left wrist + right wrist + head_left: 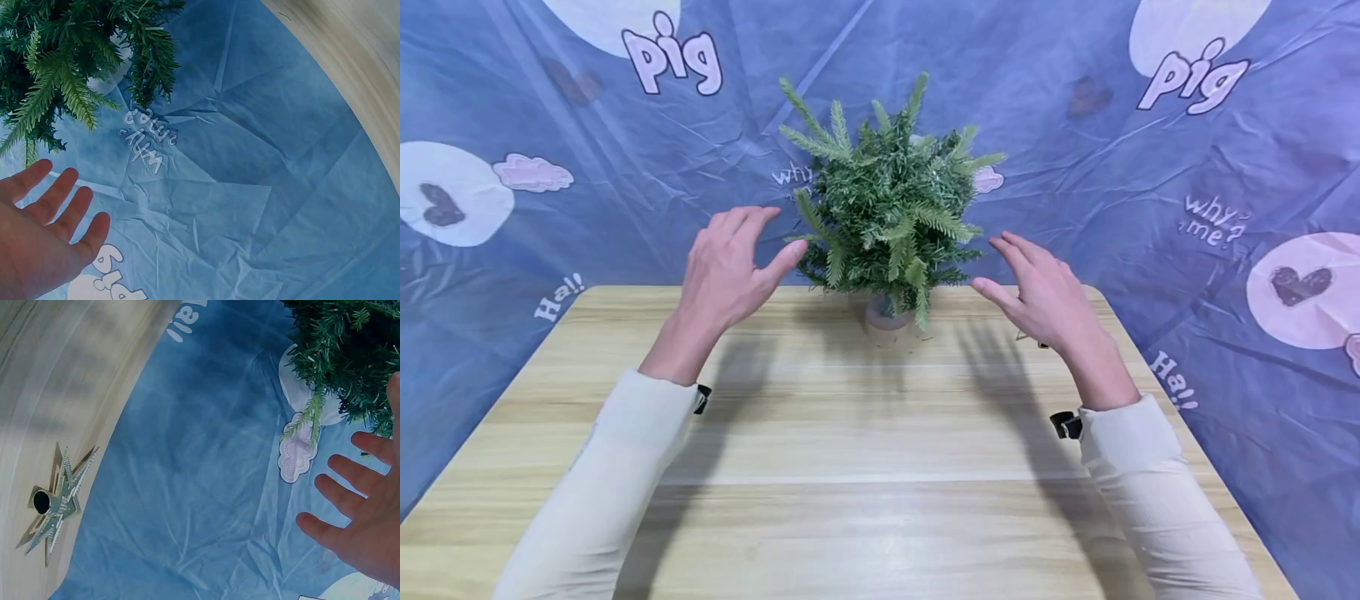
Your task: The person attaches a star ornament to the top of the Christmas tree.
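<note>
A small artificial Christmas tree (895, 200) with dark needles and lighter green sprigs stands upright on a pale round base (887, 323) near the table's far edge. To its left is my left hand (726, 267), fingers spread, the thumb close to the lower branches. My right hand (1037, 292) is raised on the other side, palm toward the foliage, fingers extended and apart from it. Neither hand holds anything. In the left wrist view the tree (75, 69) overhangs the spread fingers. A star-shaped tree topper (59, 503) with a hollow socket lies on the table, mostly hidden behind my right hand in the head view.
The light wood table (880, 433) has rounded far corners. A blue printed cloth (1045, 108) with cartoon words and shapes hangs behind it and along both sides. Shadows of both arms fall across the tabletop.
</note>
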The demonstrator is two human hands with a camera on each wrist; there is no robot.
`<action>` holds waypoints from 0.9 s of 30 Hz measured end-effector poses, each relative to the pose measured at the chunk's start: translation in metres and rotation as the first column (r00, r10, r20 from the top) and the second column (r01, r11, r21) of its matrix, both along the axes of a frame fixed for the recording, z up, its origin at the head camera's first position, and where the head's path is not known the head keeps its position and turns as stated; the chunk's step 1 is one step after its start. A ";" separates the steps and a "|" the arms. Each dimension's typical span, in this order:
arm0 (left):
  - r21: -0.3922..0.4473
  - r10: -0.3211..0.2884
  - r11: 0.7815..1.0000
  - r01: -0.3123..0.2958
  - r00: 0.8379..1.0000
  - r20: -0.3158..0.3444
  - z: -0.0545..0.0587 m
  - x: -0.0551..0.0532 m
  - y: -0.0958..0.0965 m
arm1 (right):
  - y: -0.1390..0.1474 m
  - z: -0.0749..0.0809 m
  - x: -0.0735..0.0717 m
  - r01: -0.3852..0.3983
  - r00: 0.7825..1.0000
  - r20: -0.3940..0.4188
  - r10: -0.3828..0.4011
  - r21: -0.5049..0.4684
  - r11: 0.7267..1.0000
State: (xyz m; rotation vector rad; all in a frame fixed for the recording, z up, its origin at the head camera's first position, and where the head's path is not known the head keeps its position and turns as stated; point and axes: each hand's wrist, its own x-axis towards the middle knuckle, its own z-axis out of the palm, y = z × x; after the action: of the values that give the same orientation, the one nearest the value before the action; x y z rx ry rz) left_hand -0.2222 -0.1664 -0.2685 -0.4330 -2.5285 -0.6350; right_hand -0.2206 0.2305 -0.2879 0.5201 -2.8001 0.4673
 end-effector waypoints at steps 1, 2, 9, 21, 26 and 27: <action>0.007 -0.003 1.000 0.004 1.000 -0.010 0.000 -0.001 0.001 | 0.000 -0.001 -0.001 -0.001 1.000 -0.002 0.001 -0.004 1.000; 0.015 -0.011 1.000 0.011 1.000 -0.022 0.000 -0.002 0.001 | 0.001 -0.002 -0.001 -0.001 1.000 -0.004 0.001 -0.008 1.000; 0.097 -0.103 0.989 0.114 0.989 -0.105 0.001 -0.009 0.004 | 0.004 -0.004 -0.002 0.004 1.000 0.010 -0.003 -0.038 0.999; 0.148 -0.166 0.969 0.199 0.963 -0.212 0.002 -0.020 0.007 | 0.011 -0.009 -0.005 -0.004 0.999 0.043 0.006 -0.039 0.999; 0.148 -0.183 0.963 0.224 0.950 -0.252 0.005 -0.022 0.009 | 0.013 -0.010 -0.006 -0.003 0.999 0.045 0.005 -0.049 0.999; 0.146 -0.188 0.962 0.232 0.946 -0.262 0.005 -0.023 0.010 | 0.013 -0.010 -0.006 -0.003 0.999 0.045 0.005 -0.050 0.999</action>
State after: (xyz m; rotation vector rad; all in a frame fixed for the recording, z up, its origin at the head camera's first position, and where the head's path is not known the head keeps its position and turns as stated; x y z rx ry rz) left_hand -0.2448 -0.1568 -0.2632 -0.6806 -2.1874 -0.8225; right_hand -0.2268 0.2439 -0.2977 0.5106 -2.8227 0.5550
